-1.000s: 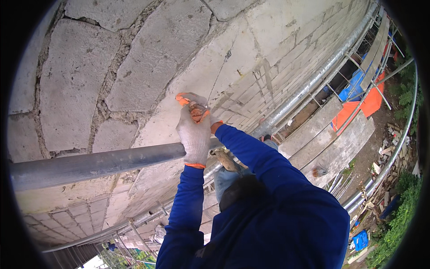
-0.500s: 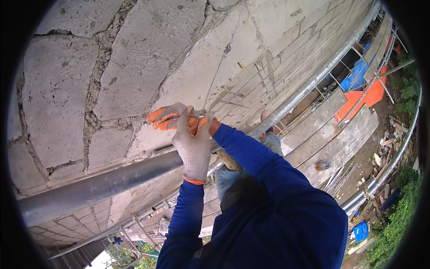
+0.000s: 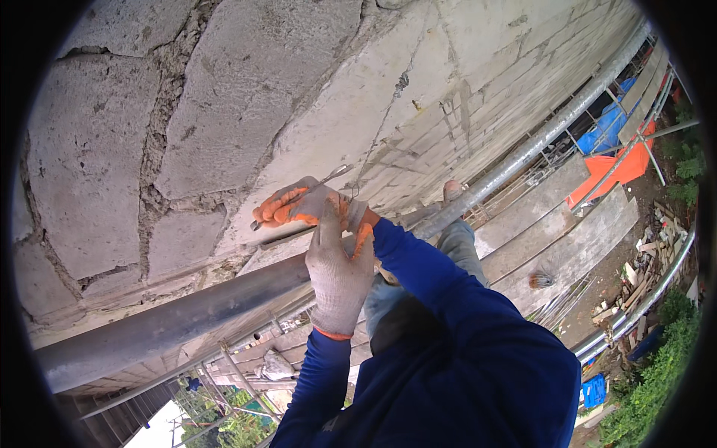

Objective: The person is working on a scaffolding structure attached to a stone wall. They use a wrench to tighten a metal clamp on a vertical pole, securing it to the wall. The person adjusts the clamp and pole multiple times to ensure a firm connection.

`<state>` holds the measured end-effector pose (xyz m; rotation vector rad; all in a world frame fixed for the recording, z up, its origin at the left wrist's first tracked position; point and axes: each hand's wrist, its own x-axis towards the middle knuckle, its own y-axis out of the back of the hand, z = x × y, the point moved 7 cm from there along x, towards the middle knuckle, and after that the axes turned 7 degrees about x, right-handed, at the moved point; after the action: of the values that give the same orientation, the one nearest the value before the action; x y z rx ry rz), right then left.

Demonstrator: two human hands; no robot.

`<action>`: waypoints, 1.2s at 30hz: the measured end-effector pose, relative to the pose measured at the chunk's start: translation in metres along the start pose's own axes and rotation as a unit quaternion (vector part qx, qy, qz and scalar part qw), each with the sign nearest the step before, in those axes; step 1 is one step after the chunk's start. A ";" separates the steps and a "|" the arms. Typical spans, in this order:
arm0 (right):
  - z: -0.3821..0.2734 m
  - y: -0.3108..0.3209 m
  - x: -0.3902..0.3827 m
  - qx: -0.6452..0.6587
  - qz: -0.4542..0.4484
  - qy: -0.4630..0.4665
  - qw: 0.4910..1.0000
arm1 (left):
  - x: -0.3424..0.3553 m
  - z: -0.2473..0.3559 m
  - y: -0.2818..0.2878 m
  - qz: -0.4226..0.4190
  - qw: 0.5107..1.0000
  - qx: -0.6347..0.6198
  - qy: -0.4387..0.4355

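My right hand [image 3: 299,205], in a grey glove with orange coating, is closed around a thin metal hand tool [image 3: 334,175] with a slender shaft and a slightly widened tip. The tool lies slantwise, its butt end showing below the fingers. My left hand [image 3: 340,272], gloved alike, is raised against the right hand near its wrist. Its thumb and forefinger stand apart in a V; some fingertips are hidden by the overlap. Just beyond both hands, a twisted wire [image 3: 382,127] hangs along the block wall [image 3: 358,89], its lower end looped close to the right glove.
A dark pipe [image 3: 187,306] runs along the wall below my hands. A galvanised scaffold pipe [image 3: 523,164] passes on the right. Further down are planks [image 3: 538,231], an orange sheet [image 3: 612,175], blue tarpaulin [image 3: 605,127], scattered debris [image 3: 646,257] and greenery [image 3: 657,388].
The tool's tip has swung up and away from the wire's end. My left hand has moved slightly right and down, off the tool, its fingers spreading. The view has shifted a little.
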<state>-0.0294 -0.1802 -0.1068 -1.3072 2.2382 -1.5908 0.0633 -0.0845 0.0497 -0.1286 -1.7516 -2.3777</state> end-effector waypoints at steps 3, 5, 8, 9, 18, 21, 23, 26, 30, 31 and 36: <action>-0.002 0.016 -0.037 -0.053 0.072 0.009 0.996 | 0.015 -0.007 -0.007 -0.030 0.999 0.003 -0.018; 0.000 0.043 -0.074 -0.172 0.159 -0.010 0.972 | 0.026 0.003 -0.008 -0.059 0.998 -0.017 0.005; -0.020 0.034 -0.157 -0.140 0.271 -0.090 0.948 | 0.015 0.014 0.007 0.017 0.999 -0.016 -0.037; -0.034 0.041 -0.176 -0.131 0.305 -0.067 0.941 | 0.000 0.017 0.012 0.047 0.997 -0.034 -0.051; -0.164 0.000 -0.227 -0.181 0.437 0.026 0.881 | -0.120 -0.084 0.020 0.225 0.882 -0.399 0.114; -0.183 -0.033 -0.202 -0.202 0.407 0.057 0.889 | -0.085 -0.098 0.013 0.200 0.816 -0.527 0.123; -0.181 -0.052 -0.192 -0.206 0.389 0.048 0.897 | -0.072 -0.107 0.003 0.182 0.796 -0.563 0.125; -0.174 -0.068 -0.189 -0.243 0.374 -0.012 0.895 | -0.066 -0.118 -0.016 0.181 0.791 -0.576 0.100; -0.160 -0.071 -0.197 -0.267 0.398 -0.052 0.876 | -0.068 -0.124 -0.039 0.179 0.791 -0.570 0.133; -0.155 -0.067 -0.196 -0.259 0.413 -0.050 0.871 | -0.067 -0.124 -0.042 0.189 0.794 -0.562 0.136; -0.145 -0.085 -0.169 -0.249 0.408 -0.085 0.874 | -0.076 -0.147 -0.094 0.220 0.859 -0.443 0.130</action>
<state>0.0503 0.0329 -0.0358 -0.3670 2.6189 -0.6012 0.1246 -0.1899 -0.0964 -0.2746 -0.3450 -2.4661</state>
